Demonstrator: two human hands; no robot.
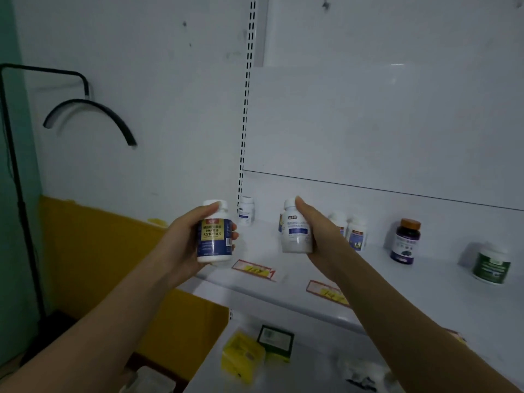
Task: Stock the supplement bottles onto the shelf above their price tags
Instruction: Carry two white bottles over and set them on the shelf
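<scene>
Navy bottle (214, 236): upright in the left grip (181, 242), fingers curled round its body; price tag (252, 269) just below.
White bottle (296, 236): clasped by the right grip (319, 234), over the shelf (425, 279).
Handling: probably light, rigid, smooth plastic; hold mid-body, not the cap.

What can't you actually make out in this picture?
Head view throughout.
Prices on the left price tag and the right price tag: blurred; the right arm covers part of the latter.
Two shelf bottles beyond the right hand: partly hidden by that arm.
Small print on the white bottle it holds: too blurred.
Packets on the lower shelf: blurred.
</scene>
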